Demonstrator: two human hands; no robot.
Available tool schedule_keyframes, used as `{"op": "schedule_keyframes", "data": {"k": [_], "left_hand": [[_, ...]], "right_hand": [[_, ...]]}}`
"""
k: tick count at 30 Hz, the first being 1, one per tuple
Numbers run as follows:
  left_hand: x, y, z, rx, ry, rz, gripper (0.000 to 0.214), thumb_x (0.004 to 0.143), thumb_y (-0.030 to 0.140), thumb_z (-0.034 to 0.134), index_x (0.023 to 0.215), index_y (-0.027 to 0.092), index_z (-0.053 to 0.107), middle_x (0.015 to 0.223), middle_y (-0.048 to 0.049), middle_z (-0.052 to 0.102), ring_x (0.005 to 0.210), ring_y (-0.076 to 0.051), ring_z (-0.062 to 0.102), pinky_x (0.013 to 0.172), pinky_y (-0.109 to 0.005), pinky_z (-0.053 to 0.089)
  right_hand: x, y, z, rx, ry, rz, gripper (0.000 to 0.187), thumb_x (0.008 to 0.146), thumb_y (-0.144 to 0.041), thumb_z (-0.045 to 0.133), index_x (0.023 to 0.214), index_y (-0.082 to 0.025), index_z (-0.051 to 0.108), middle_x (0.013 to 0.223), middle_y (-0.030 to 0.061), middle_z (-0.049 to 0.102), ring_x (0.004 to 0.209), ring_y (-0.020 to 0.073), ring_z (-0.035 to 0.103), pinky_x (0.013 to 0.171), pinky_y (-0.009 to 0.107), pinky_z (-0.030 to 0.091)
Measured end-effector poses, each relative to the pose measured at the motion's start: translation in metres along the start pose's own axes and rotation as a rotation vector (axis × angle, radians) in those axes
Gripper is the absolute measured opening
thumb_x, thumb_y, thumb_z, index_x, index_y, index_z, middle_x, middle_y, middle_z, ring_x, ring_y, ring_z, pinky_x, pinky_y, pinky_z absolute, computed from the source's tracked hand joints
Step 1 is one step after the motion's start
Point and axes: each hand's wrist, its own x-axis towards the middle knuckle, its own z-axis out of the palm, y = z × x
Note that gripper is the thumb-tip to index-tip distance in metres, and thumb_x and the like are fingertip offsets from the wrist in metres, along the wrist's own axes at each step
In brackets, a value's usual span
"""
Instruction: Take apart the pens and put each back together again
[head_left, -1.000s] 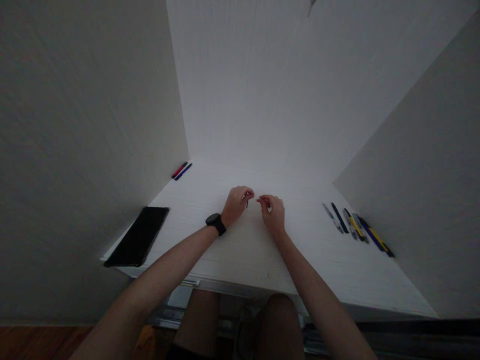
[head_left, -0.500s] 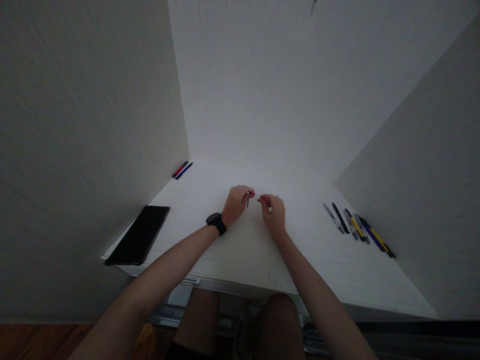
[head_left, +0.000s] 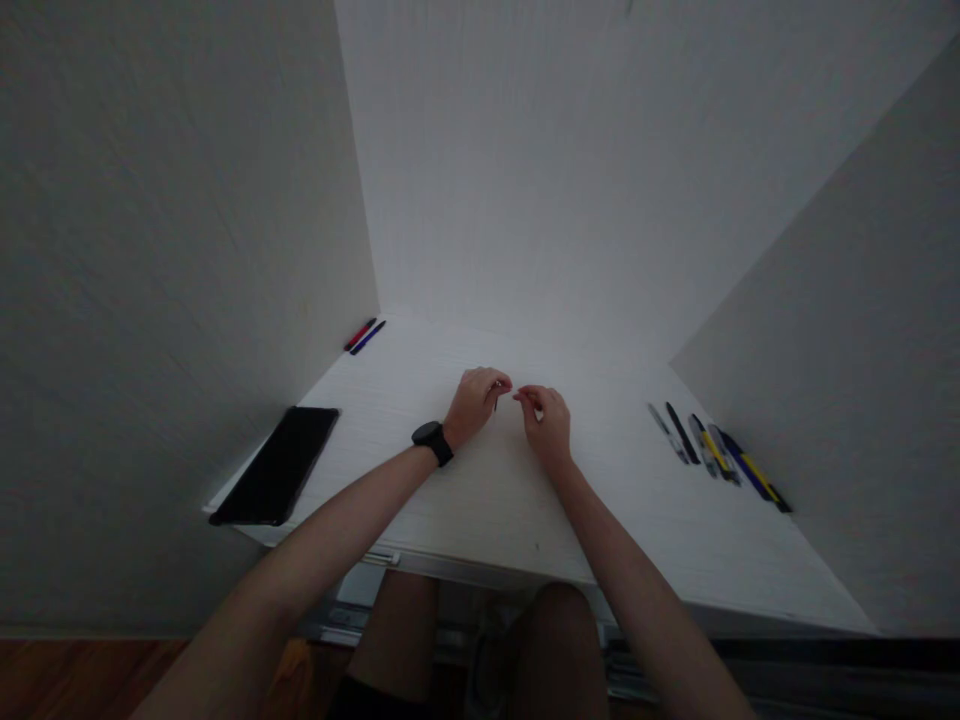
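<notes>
Over the middle of the white desk (head_left: pixel 480 500), my left hand (head_left: pixel 474 402) is closed in a pinch. A thin dark stick-like piece (head_left: pixel 496 403) pokes out below its fingers; its kind is too small to make out. Just to the right, my right hand (head_left: pixel 547 420) has thumb and fingertips pressed together, and whatever they hold is too small to name. Only a narrow gap parts the fingertips of the two hands. A black watch (head_left: pixel 432 440) is on my left wrist.
Several pens (head_left: pixel 682 433) and a yellow-and-blue one (head_left: pixel 750 470) lie along the right wall. A red pen (head_left: pixel 360 334) and a blue pen (head_left: pixel 368 338) rest at the back left. A flat black tablet-like object (head_left: pixel 277 468) lies at the left edge. Walls enclose three sides.
My hands have come very slightly closer together at the fingertips. The dark piece below my left fingers shows a little less. The pens and the black object stay put.
</notes>
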Motion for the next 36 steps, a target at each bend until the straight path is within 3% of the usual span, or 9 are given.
{"op": "schedule_keyframes", "data": {"k": [8,15,20,25,32,36], "left_hand": [[0.002,0.003,0.000,-0.230,0.044,-0.106,0.016,0.092,0.034,0.062,0.086,0.020,0.068,0.085,-0.0034,0.072,0.080,-0.016,0.064,0.078,-0.030,0.050],[0.004,0.006,-0.001,-0.397,0.041,-0.191,0.018,0.085,0.037,0.069,0.093,0.021,0.072,0.089,-0.0046,0.074,0.081,-0.016,0.067,0.078,-0.029,0.054],[0.005,0.000,-0.003,-0.431,0.168,-0.293,0.015,0.085,0.034,0.069,0.089,0.020,0.070,0.084,-0.0038,0.072,0.076,-0.015,0.066,0.071,-0.027,0.053],[0.006,-0.003,-0.007,-0.446,0.258,-0.379,0.014,0.088,0.032,0.063,0.089,0.019,0.065,0.078,-0.0018,0.069,0.070,-0.013,0.066,0.064,-0.024,0.051],[0.008,-0.004,-0.006,-0.535,0.257,-0.391,0.018,0.087,0.036,0.065,0.087,0.017,0.063,0.077,-0.0021,0.067,0.070,-0.014,0.068,0.067,-0.025,0.052],[0.009,-0.009,-0.002,-0.631,0.289,-0.419,0.021,0.083,0.036,0.069,0.089,0.017,0.062,0.080,-0.0024,0.067,0.069,-0.013,0.067,0.066,-0.026,0.053]], "right_hand": [[-0.002,0.001,0.003,-0.006,-0.015,-0.007,0.017,0.099,-0.033,0.047,0.092,-0.021,0.058,0.083,0.0059,0.064,0.074,0.0187,0.057,0.071,0.032,0.046],[-0.001,-0.006,0.004,-0.165,-0.144,-0.128,0.022,0.102,-0.032,0.041,0.090,-0.022,0.057,0.083,0.0072,0.064,0.081,0.0205,0.058,0.078,0.032,0.044],[0.003,0.002,-0.002,-0.408,-0.028,0.036,0.015,0.096,-0.026,0.047,0.090,-0.019,0.058,0.083,0.0090,0.063,0.081,0.0227,0.054,0.073,0.033,0.039],[0.002,0.012,-0.003,-0.601,-0.174,0.130,0.016,0.091,-0.028,0.053,0.085,-0.017,0.062,0.086,0.0152,0.065,0.083,0.0260,0.055,0.071,0.037,0.037],[0.000,0.011,0.002,-0.601,-0.278,0.161,0.016,0.088,-0.029,0.058,0.082,-0.016,0.064,0.085,0.0147,0.066,0.084,0.0255,0.058,0.074,0.037,0.038],[0.000,0.013,0.003,-0.538,-0.256,0.128,0.014,0.089,-0.024,0.055,0.081,-0.016,0.063,0.085,0.0140,0.065,0.083,0.0243,0.057,0.076,0.037,0.038]]}}
